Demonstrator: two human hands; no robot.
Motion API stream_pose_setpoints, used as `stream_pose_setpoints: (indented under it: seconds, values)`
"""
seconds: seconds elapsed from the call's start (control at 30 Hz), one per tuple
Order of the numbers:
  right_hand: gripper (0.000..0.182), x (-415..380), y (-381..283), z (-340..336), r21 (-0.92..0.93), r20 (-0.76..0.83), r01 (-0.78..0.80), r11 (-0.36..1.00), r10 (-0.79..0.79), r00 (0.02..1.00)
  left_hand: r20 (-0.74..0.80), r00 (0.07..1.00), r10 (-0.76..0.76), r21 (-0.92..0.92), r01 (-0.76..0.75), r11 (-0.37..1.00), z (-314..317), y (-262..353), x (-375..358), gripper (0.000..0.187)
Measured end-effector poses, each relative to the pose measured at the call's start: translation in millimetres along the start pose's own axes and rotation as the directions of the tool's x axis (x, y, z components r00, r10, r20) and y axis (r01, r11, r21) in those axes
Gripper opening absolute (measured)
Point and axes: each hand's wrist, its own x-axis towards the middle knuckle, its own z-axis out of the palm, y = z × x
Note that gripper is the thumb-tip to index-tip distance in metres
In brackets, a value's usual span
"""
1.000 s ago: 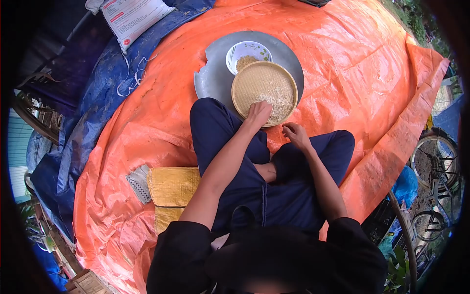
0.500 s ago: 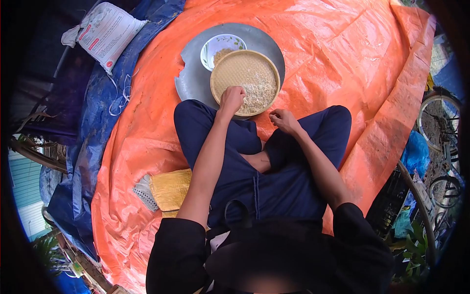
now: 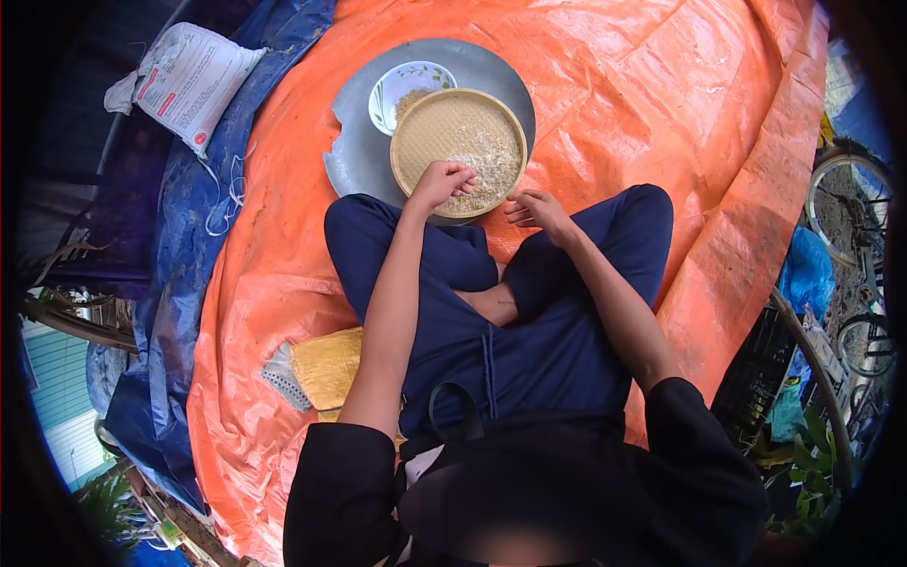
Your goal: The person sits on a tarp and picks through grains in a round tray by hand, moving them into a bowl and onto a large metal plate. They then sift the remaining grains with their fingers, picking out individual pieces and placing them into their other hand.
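A round woven tray (image 3: 439, 128) holds a pile of pale grain (image 3: 489, 163) on its near right side. My left hand (image 3: 440, 181) rests over the tray's near edge, its fingers curled down into the grain. My right hand (image 3: 535, 208) hovers just off the tray's near right rim with its fingers curled in; nothing shows in it. The woven tray lies on a wide grey metal tray (image 3: 354, 165). A white bowl (image 3: 389, 85) with some grain in it stands behind the woven tray. I sit cross-legged in dark blue trousers.
Everything lies on an orange tarp (image 3: 661, 104) over a blue tarp (image 3: 179, 236). A white printed sack (image 3: 189, 80) lies at the far left. A folded yellow sack (image 3: 326, 364) is by my left hip. Bicycle wheels (image 3: 846, 217) stand at the right.
My left hand has pulled back from the grain pile to the tray's near edge, with its fingers curled. My right hand has moved up closer to the tray's rim. The view has shifted.
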Motion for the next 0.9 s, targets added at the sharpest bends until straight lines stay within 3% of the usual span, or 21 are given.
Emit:
stream_pose_setpoints:
  seconds: [0.1,0.27,0.4,0.5,0.63,0.67,0.77,0.9]
  values:
    - [0.038,-1.7,-2.1,1.1,0.044,0.049,-0.038,0.998,0.036,0.998,-0.021,1.0,-0.012,-0.011,0.012,1.0,2.3,3.1,-2.2,0.021]
    - [0.048,-1.3,-0.5,0.1,0.426,0.186,-0.043,0.904,-0.041,0.982,0.009,1.0,0.017,0.016,-0.017,1.0,16.4,15.9,-9.5,0.02]
    - [0.052,-4.2,-6.7,-0.1,0.655,0.271,-0.149,0.741,-0.046,0.961,0.052,0.964,0.26,0.098,-0.264,0.959,54.7,24.2,-24.0,0.022]
    - [0.055,-5.3,-7.4,1.7,0.663,0.295,-0.156,0.733,-0.063,0.953,-0.107,0.936,0.335,0.404,-0.268,0.875,62.5,27.6,-24.0,0.022]
    - [0.056,-3.7,-5.2,-1.2,0.62,0.247,-0.102,0.778,-0.07,0.966,-0.281,0.913,0.296,0.644,-0.049,0.764,36.8,20.9,-16.6,0.021]
    - [0.056,-3.2,-5.0,-2.2,0.613,0.24,-0.094,0.784,-0.072,0.968,-0.286,0.922,0.261,0.662,-0.007,0.749,30.5,15.7,-15.1,0.017]
    - [0.055,-1.1,-3.8,-2.1,0.589,0.221,-0.08,0.804,-0.066,0.973,-0.255,0.902,0.349,0.76,-0.036,0.648,24.6,-0.7,-12.0,0.013]
    - [0.055,0.7,-1.4,-2.2,0.558,0.19,-0.074,0.826,-0.04,0.981,-0.14,0.899,0.415,0.778,-0.159,0.608,31.5,-2.4,-8.1,0.012]
